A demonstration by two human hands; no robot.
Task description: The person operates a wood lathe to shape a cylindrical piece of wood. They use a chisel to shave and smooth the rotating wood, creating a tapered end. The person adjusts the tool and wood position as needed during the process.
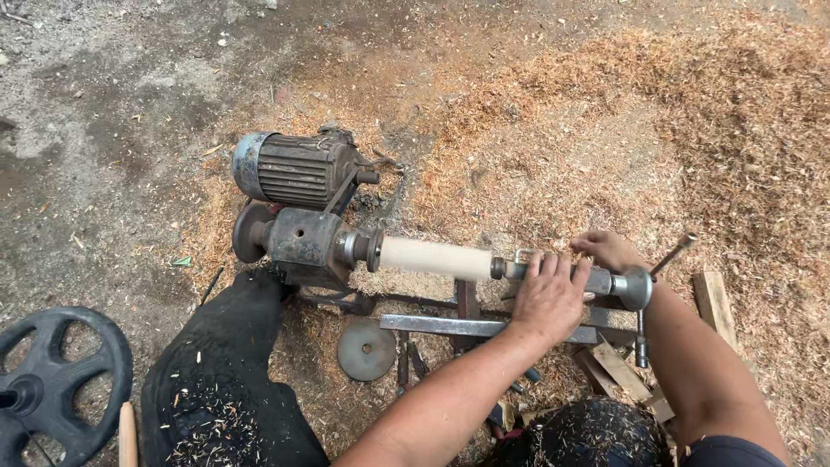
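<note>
Open ground above the lathe, clutter below it

The sawdust-strewn ground point(692, 112) across the upper frame lies open. At centre the motor point(290, 169), headstock point(307, 242) and pale wooden cylinder point(435, 258) form a barrier. Below them the metal rail point(450, 326), round disc point(366, 349), wood scraps point(618, 367) and black wheel point(56, 380) at lower left crowd the ground.

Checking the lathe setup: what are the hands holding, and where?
Left hand grips the tailstock from above; right hand touches its far side.

Smooth, pale matt wood cylinder point(435, 259) spans the rusty, dull metal lathe point(311, 242); rough wood shavings point(605, 112) cover the ground.
</note>
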